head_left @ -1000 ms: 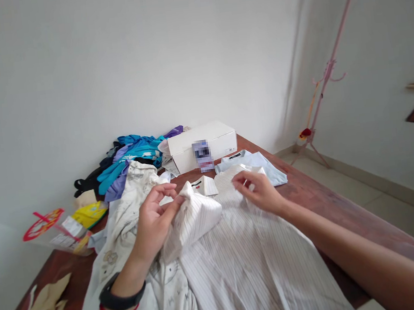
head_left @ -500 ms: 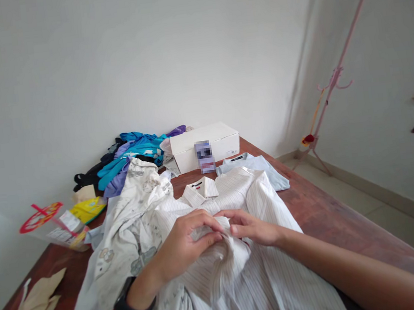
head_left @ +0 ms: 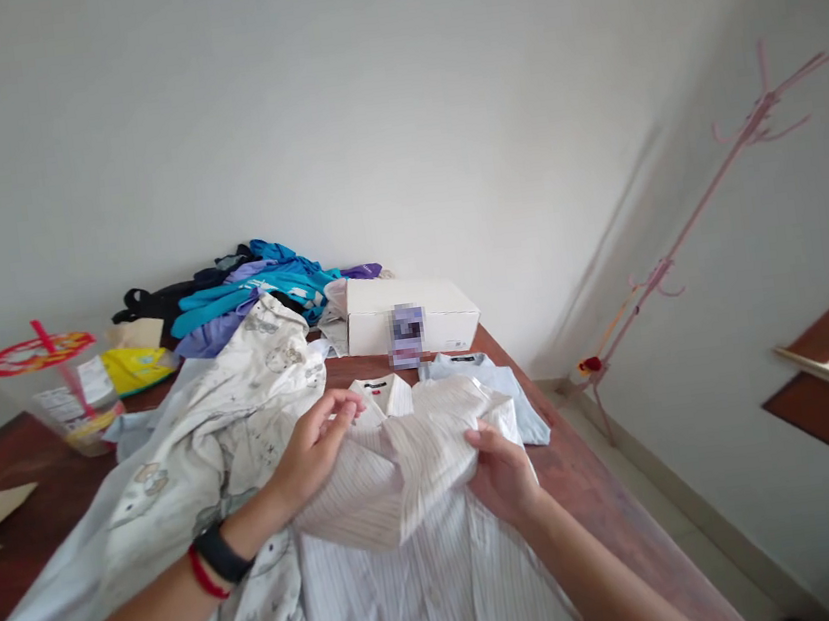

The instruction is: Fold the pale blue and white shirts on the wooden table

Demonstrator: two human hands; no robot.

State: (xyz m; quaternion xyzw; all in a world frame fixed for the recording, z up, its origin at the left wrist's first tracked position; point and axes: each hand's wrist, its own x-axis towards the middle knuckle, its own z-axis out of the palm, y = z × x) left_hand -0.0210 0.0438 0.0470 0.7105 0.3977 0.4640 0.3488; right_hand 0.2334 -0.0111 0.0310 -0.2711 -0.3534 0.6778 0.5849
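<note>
A white shirt with thin stripes (head_left: 419,592) lies on the wooden table, its collar toward the wall. My right hand (head_left: 504,469) pinches a raised, folded part of this shirt between thumb and fingers. Just left of the collar is my left hand (head_left: 319,441), with its thumb and fingers apart and nothing visibly between them. It wears a black band at the wrist. Beside the striped shirt on the left is a crumpled white patterned cloth (head_left: 226,444). A light blue garment (head_left: 521,403) lies folded behind the shirt on the right.
A white box (head_left: 411,313) stands near the wall, a small purple packet (head_left: 407,337) against its front. Blue, purple and black clothes (head_left: 253,290) are heaped left of it. A plastic cup with straw (head_left: 62,394) and a yellow packet (head_left: 138,368) stand left. A pink rack (head_left: 703,199) rises right.
My hands have moved apart. My left hand has let go of the bunched cloth and moved left; my right hand now holds the fold spread wider. The view has turned right.
</note>
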